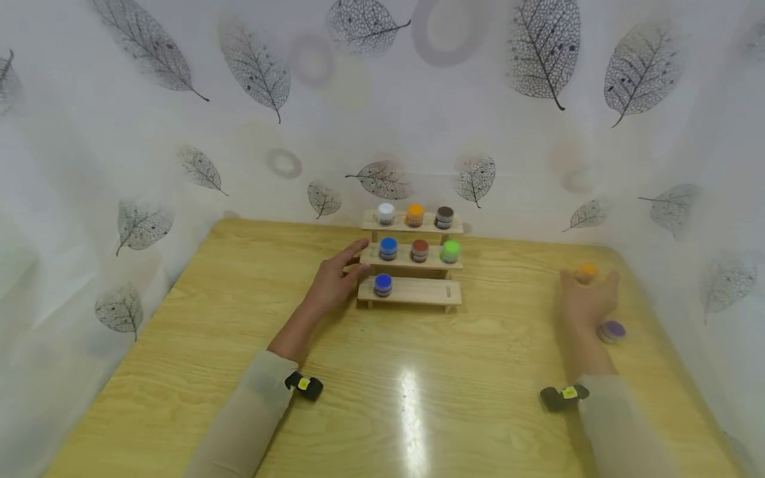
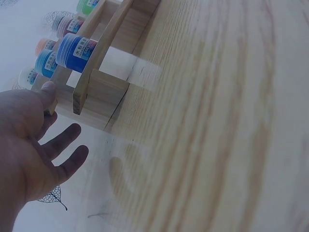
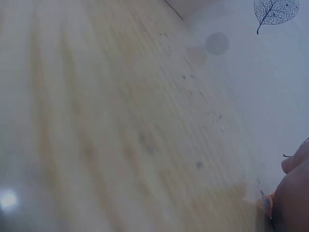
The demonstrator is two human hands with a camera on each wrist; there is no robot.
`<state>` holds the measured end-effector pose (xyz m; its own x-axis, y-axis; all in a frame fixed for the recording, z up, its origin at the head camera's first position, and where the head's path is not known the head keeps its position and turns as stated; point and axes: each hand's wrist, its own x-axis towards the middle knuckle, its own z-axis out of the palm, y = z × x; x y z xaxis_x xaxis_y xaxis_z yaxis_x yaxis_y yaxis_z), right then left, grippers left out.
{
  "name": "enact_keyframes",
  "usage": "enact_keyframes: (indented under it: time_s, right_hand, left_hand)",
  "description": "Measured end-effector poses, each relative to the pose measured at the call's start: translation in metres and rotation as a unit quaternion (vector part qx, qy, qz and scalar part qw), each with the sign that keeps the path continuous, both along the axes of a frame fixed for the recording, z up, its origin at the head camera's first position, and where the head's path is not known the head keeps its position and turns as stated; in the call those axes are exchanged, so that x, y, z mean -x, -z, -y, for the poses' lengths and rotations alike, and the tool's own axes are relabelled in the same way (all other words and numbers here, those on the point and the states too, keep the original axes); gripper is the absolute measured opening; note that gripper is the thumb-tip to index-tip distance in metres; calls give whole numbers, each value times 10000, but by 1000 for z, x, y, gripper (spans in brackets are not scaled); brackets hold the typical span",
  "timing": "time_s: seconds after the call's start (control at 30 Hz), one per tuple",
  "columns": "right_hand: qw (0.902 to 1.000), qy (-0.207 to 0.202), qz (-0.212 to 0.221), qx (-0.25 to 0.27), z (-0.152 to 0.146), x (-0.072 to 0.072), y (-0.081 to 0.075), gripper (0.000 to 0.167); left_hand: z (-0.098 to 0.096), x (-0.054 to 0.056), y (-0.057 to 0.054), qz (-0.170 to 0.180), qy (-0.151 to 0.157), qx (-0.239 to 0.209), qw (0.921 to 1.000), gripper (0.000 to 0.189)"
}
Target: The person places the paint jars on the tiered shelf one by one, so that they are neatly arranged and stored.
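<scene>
A three-tier wooden rack bears small paint jars. My left hand pinches the left end of its middle shelf between thumb and finger; other fingers extend free in the left wrist view. White, orange and black jars stand on top. Blue, brown-red and green ones line the middle. One dark blue jar is at the bottom left. My right hand, blurred, spreads its fingers around a yellow-orange jar, apparently without gripping it.
A purple-lidded jar sits by my right wrist. Behind the wooden table hangs a white cloth printed with leaves; it also borders both sides.
</scene>
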<state>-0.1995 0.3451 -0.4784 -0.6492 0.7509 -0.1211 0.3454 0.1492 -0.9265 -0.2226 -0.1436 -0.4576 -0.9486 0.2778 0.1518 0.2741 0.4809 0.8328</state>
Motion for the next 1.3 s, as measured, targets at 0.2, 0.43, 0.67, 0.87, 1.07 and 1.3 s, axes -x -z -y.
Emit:
enact_keyframes:
  time_s: [0.2, 0.43, 0.67, 0.87, 1.07, 1.3]
  right_hand:
    - [9992, 349, -174, -118, -6, 7, 4, 66]
    - [9927, 802, -894, 69, -7, 11, 6, 45]
    - [9945, 609, -800, 307, -2, 6, 5, 49]
    - [9966, -293, -773, -29, 13, -1, -13, 49]
    - [9681, -2174, -857, -899, 35, -11, -30, 52]
    - [9136, -3645, -1663, -696, 66, -21, -41, 48]
  left_hand:
    - [0, 1, 3, -9, 5, -25, 10000, 57]
    - [0, 1, 4, -36, 0, -50, 10000, 56]
    - [1, -1, 5, -28, 4, -60, 10000, 57]
    - [1, 1, 4, -66, 4, -43, 10000, 56]
    - [0, -1, 1, -58, 26, -27, 10000, 56]
    - [-1, -2, -1, -46, 42, -57, 10000, 56]
